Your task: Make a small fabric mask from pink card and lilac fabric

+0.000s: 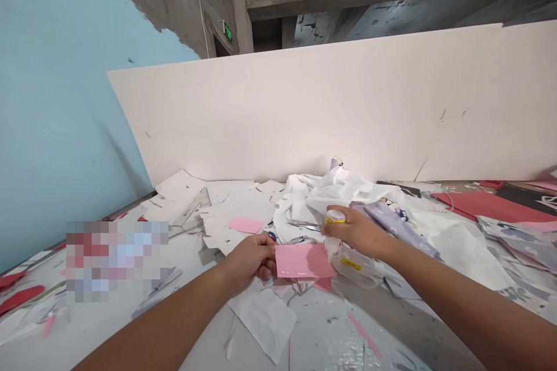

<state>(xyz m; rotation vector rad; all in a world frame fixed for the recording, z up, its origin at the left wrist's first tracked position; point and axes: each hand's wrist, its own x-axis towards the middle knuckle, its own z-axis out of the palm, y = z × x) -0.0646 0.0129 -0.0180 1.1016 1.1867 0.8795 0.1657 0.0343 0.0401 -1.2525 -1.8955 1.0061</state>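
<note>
My left hand (pixel 256 258) pinches a pink rectangular card (pixel 303 261) by its left edge, thumb on top. A glossy line runs along the card's near edge. My right hand (pixel 359 232) is wrapped round a small whitish bottle (pixel 335 217) with a yellow band, its round end facing up. Its lower part comes down by the card's right edge; whether it touches, I cannot tell. Just below that hand lies a clear plastic container (pixel 359 269) with a yellow label. Scissors blades (pixel 304 224) show to the left of my right hand; their handles are mostly hidden.
Crumpled white sheets (pixel 335 185) and lilac patterned fabric (pixel 394 226) are heaped behind my hands. Another pink piece (pixel 246 225) lies left of the heap. Red sheets (pixel 491 206) are at the right. A tall white board (pixel 322 110) stands along the back, beside a blue wall (pixel 56 98).
</note>
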